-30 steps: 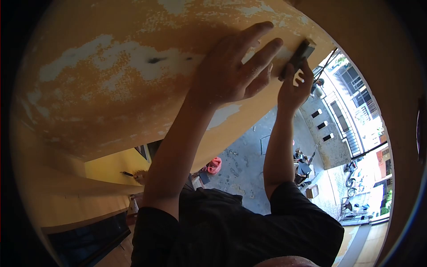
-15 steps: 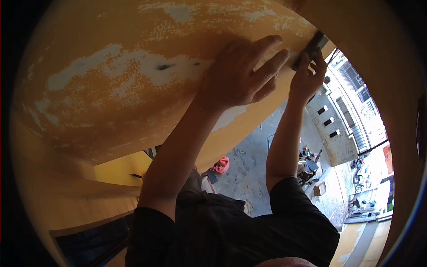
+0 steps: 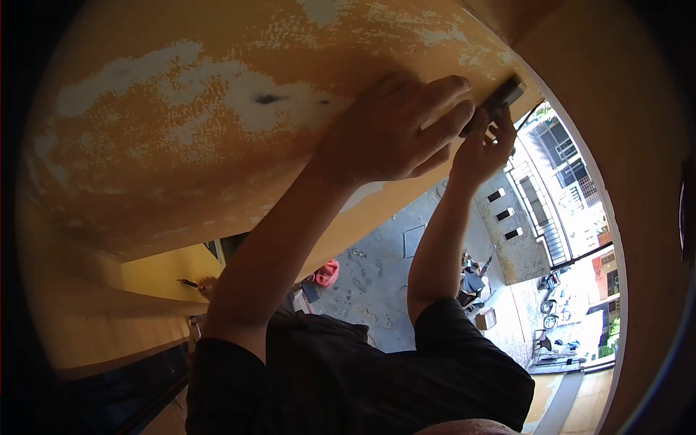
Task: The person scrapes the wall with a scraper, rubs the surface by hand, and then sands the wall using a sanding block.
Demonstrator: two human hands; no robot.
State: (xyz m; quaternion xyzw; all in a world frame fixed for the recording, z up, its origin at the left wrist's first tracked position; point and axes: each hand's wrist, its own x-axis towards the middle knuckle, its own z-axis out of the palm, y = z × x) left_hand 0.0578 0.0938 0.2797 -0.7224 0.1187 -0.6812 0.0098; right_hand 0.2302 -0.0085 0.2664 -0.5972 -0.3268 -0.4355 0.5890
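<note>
**Two hands high on a flaking yellow wall, one braced flat, one gripping a dark tool**

Nearest, at 6 o'clock, is the person's black short-sleeved shirt (image 3: 348, 377), filling the bottom of the view. Both bare forearms rise from it toward 1 o'clock.

The left hand (image 3: 391, 134) lies just above the centre. It is fully open, palm pressed to the wall with the fingers stretched out side by side toward 2 o'clock, and it holds nothing.

The right hand (image 3: 475, 152) is just beside it at 2 o'clock, close to the left fingertips. Its fingers are curled shut around the lower end of a dark, flat, rectangular hand tool (image 3: 500, 96). The tool slants up toward 1 o'clock, and its upper end sits against the wall's edge. What kind of blade or face it has cannot be told.

Behind both hands, the worn yellow painted wall (image 3: 145, 196) spreads from 9 o'clock to 1 o'clock. Ragged white patches of bare plaster (image 3: 239, 87) run across it at 11 o'clock, with a small dark mark among them.

Far below, between the arms and out to 4 o'clock, is a grey concrete yard (image 3: 377, 283). A pinkish-red object (image 3: 326, 273) lies on it near the centre, and a brown cardboard box (image 3: 484, 319) sits at 4 o'clock. Beyond stands a grey low wall with three dark slots (image 3: 518, 239).
</note>
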